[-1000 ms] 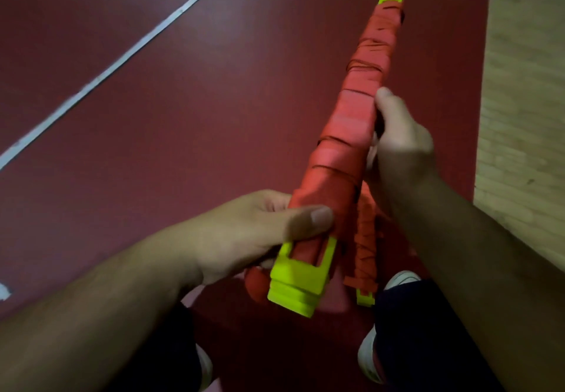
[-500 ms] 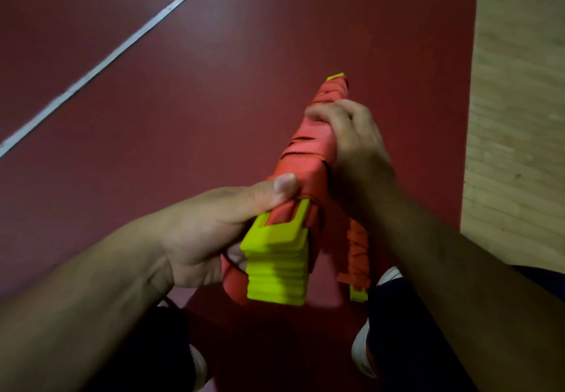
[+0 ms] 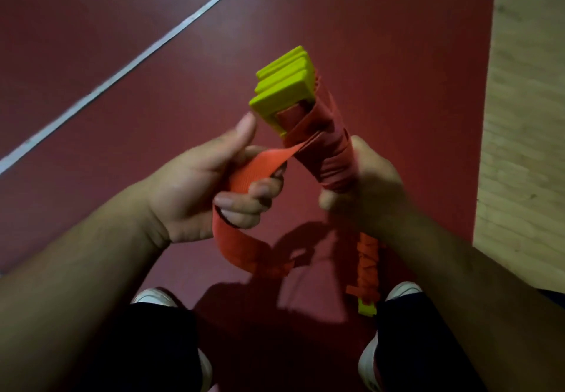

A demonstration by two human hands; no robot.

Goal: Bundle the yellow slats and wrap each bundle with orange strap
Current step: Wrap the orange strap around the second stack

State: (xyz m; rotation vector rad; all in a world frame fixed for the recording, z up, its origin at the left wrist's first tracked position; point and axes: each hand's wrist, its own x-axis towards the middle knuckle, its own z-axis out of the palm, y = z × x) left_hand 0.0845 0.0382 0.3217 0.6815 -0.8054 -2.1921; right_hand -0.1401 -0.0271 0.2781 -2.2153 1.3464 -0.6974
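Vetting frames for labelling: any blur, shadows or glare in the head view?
Head view: dim, reddish light, no glare; right hand gripping the strap-wrapped bundle of yellow plastic slats is motion-smeared; left hand and its orange woven strap look sharper; hard shadows of hands and strap fall on the dark red floor.

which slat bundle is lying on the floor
The bundle beside the right shoe; the right hand grips the other bundle, the left hand its orange strap.

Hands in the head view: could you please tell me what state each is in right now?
Left hand: closed, gripping the loose orange strap.
Right hand: closed around the wrapped slat bundle.
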